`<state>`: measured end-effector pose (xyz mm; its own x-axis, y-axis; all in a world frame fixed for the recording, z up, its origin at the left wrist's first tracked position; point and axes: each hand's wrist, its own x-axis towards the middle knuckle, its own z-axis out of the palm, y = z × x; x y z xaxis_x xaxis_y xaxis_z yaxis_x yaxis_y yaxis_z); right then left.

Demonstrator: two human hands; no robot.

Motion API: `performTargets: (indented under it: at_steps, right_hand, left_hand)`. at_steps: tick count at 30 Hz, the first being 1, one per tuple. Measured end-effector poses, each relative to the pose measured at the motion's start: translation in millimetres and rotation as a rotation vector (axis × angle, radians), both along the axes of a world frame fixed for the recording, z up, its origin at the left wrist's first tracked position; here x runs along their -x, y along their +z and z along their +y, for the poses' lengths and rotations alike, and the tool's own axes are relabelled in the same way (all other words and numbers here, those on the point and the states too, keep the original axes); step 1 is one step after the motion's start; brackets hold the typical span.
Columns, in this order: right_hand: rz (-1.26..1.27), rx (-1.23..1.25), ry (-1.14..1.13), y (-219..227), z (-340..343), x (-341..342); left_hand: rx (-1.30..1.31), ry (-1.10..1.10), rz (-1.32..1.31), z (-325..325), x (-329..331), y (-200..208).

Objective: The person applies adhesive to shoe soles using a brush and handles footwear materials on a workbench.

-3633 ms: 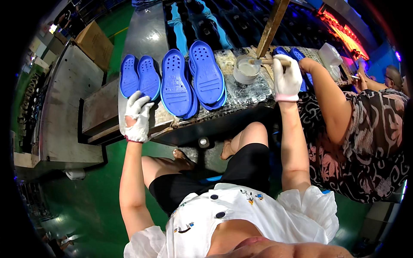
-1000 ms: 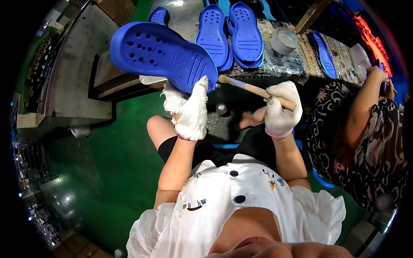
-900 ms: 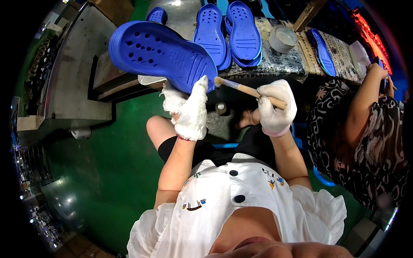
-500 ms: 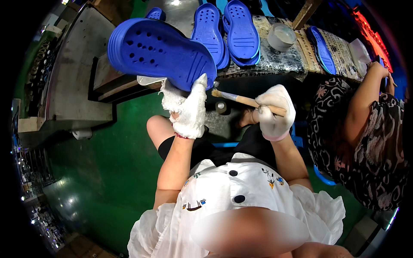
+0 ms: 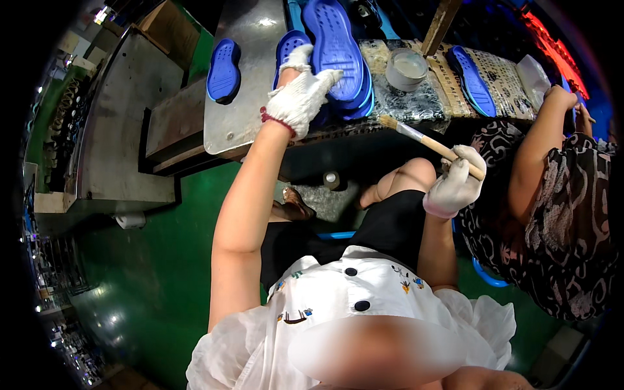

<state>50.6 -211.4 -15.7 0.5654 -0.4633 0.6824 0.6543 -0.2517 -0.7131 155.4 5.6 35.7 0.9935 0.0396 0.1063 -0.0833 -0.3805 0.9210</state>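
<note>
While your left hand (image 5: pixel 297 99) reaches over the tabletop (image 5: pixel 250 75), your right hand (image 5: pixel 457 181) holds a brush (image 5: pixel 426 140) nearer to your body. Your left thumb lies over the lower end of the big sole (image 5: pixel 333 49), a blue one, and your index finger stands well apart from it, pointing away from you toward the sole's left edge. Your other left fingers are hidden, so I cannot tell whether you grip the sole or only touch it. It lies over more blue soles, whose edges show at its lower right. Just left of it, partly under your glove, is a second sole (image 5: pixel 290 40).

Your right fingers are closed around the wooden handle of the brush; its bristles point up and to the left, close to the tabletop's front edge in this view.

To the right of the big sole stands a round pot (image 5: pixel 407 69), on plastic wrapping. Well to the left, a lone sole (image 5: pixel 223 70) lies on bare metal. Past the wooden post (image 5: pixel 440 27), another blue sole (image 5: pixel 472 82) lies at a slant. At your right sits a co-worker (image 5: pixel 569 214) in dark patterned clothing.
</note>
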Motion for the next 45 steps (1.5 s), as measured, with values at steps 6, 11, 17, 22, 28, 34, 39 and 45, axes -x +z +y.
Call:
performTargets:
  at_steps: [6, 11, 17, 22, 28, 34, 39, 45]
  right_hand:
    - [0.073, -0.023, -0.076, 6, -9, -11]
    - [0.053, 0.085, -0.212, 23, -29, -66]
    - [0.177, 0.696, -0.421, 46, -41, -118]
    - [0.231, 0.826, -0.382, 48, -35, -132]
    - [0.028, 0.674, -0.462, 54, -34, -125]
    - [-0.024, 0.767, -0.412, 47, -34, -118]
    - [0.051, 0.547, -0.385, 31, -33, -81]
    - [0.052, 0.076, 0.001, 25, 8, -10]
  left_hand:
    - [-0.546, 0.076, -0.225, 15, -22, -16]
    - [-0.564, 0.271, -0.634, 87, -45, -9]
    - [-0.863, 0.755, 0.038, 199, -57, -60]
    - [-0.426, 0.689, 0.316, 240, -55, -101]
    - [-0.291, 0.603, 0.098, 233, -52, -106]
    - [-0.429, 0.647, 0.031, 271, -41, -121]
    - [0.023, 0.857, -0.237, 205, 9, -68]
    - [0.397, 0.655, -0.361, 90, 70, -31]
